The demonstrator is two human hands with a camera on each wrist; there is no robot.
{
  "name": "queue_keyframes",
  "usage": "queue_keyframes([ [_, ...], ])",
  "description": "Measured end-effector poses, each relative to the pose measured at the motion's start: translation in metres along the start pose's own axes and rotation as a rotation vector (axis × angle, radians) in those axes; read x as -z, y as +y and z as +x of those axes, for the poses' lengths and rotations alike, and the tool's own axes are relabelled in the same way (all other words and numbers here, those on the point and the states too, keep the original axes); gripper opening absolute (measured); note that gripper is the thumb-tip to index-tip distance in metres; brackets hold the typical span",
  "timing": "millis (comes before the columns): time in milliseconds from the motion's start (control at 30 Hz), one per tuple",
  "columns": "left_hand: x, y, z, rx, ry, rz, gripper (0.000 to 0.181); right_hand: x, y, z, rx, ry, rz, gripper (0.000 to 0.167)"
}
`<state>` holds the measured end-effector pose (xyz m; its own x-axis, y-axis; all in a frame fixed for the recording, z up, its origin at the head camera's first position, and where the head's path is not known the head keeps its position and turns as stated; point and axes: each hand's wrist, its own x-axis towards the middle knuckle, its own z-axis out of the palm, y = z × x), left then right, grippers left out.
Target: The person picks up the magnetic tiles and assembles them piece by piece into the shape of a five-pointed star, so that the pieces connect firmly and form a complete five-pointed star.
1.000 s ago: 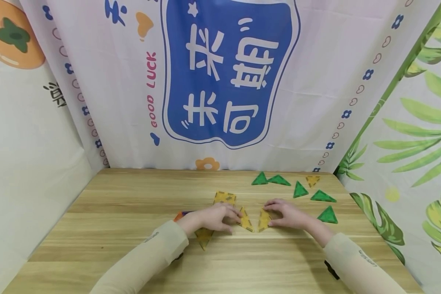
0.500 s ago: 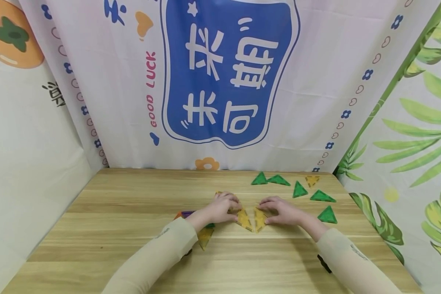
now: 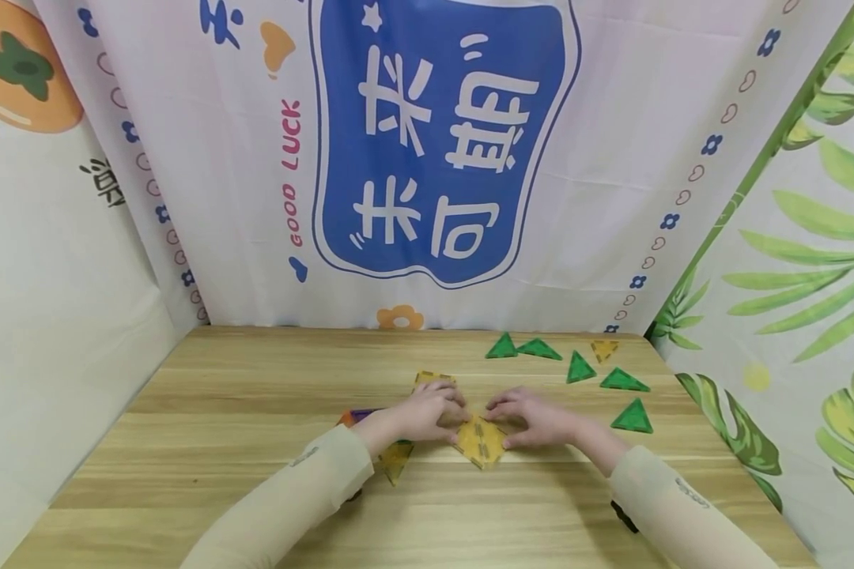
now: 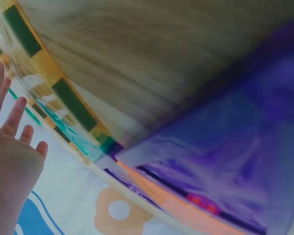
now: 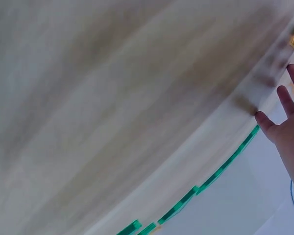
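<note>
Two yellow translucent triangular magnetic tiles lie edge to edge on the wooden table in the head view, forming a kite-like shape. My left hand holds the left tile, thumb at its outer side and fingers near the top corner. The right hand grips the right tile the same way from the other side. Behind the left hand a larger yellow tile shows partly. Under the left wrist sit purple, orange and yellow tiles, partly covered by the arm.
Several green triangular tiles and one small yellow triangle lie spread over the table's back right. A printed cloth hangs behind the table. Leaf-patterned cloth is on the right.
The two yellow triangles were apart and now meet along one side. My right hand has moved left with its tile, and the left hand has shifted slightly up and right.
</note>
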<state>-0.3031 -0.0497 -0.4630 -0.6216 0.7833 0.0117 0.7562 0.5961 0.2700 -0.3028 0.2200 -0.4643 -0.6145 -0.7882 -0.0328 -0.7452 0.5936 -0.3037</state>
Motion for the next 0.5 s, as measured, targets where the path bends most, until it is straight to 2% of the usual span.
queue_keyframes([
  [167, 0.000, -0.001, -0.006, -0.038, -0.006, 0.011, 0.043, -0.004, -0.011, 0.002, 0.022, 0.023, 0.031, 0.049],
  [267, 0.001, -0.003, -0.008, -0.042, -0.017, 0.020, 0.042, -0.006, -0.012, 0.003, 0.001, 0.025, 0.042, 0.049],
  [367, 0.003, -0.003, -0.010, -0.041, -0.028, 0.011, 0.042, -0.006, -0.006, 0.004, -0.030, 0.046, 0.087, 0.048],
  [500, 0.004, -0.004, -0.011, -0.039, -0.034, -0.009, 0.041, -0.002, 0.014, 0.007, -0.090, 0.134, 0.095, 0.048],
])
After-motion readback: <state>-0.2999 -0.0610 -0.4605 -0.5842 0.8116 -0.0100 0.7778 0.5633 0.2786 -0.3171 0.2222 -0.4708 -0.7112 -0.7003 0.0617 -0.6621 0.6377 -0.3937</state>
